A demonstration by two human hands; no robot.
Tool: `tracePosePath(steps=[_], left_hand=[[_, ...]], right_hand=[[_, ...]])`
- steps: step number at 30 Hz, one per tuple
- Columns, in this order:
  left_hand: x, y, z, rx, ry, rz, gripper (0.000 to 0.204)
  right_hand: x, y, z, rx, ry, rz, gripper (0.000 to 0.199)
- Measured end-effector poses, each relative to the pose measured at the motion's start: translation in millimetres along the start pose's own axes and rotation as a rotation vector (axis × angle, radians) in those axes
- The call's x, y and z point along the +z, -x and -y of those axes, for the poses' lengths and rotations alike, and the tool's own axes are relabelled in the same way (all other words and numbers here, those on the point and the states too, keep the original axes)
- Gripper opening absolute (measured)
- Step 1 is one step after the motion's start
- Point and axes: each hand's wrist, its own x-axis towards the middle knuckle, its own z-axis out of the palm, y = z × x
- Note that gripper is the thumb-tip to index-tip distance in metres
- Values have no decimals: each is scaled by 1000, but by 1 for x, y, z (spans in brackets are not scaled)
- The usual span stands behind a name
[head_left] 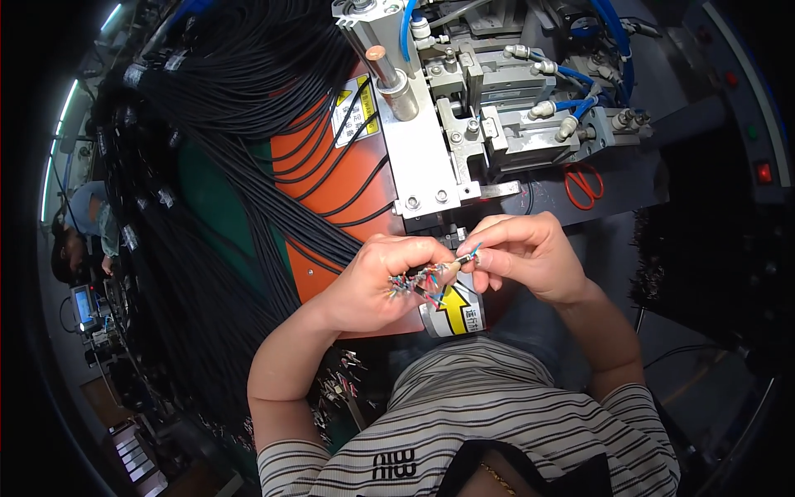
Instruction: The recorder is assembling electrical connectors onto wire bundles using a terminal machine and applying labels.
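My left hand (377, 277) is closed round a bundle of black cables whose stripped ends (418, 283) show small red, white, blue and green wires. Between its thumb and forefinger one cable end (462, 259) sticks out to the right. My right hand (530, 257) pinches the coloured wires at that same cable end with thumb and forefinger, its other fingers curled. Both hands are in front of a metal machine (497, 108) with clamps and pneumatic cylinders. Just below the hands, a white label (455, 315) with a yellow arrow is partly covered.
Thick bundles of black cable (248, 83) spread over an orange board (348, 195) at the left. Red-handled scissors (585, 185) lie to the right of the machine. Lit red buttons (763, 172) sit on a panel at the far right. Another person (87, 219) is at the far left.
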Motion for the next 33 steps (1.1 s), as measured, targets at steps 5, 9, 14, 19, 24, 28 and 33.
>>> tracePosePath(steps=[5,9,14,19,24,28,33], left_hand=[[5,0,1,-89,-21,24,16],[17,6,7,43,-486,-98,26],[21,7,13,186,-826,-188,46],[20,9,21,190,-881,-157,54],[22,4,23,181,-899,-128,55],[22,-4,14,163,-950,-56,56],[25,-11,13,174,-1032,-26,55]], right_hand=[[-3,0,-2,-261,604,-59,9],[9,-1,-4,-388,1145,-168,5],[4,-9,-13,-382,1370,-188,5],[-3,-9,-21,-355,1274,-187,5],[-7,-9,-27,-380,1244,-224,6],[-9,-12,-25,-413,1278,-255,6],[-12,-16,-24,-406,1322,-257,8]])
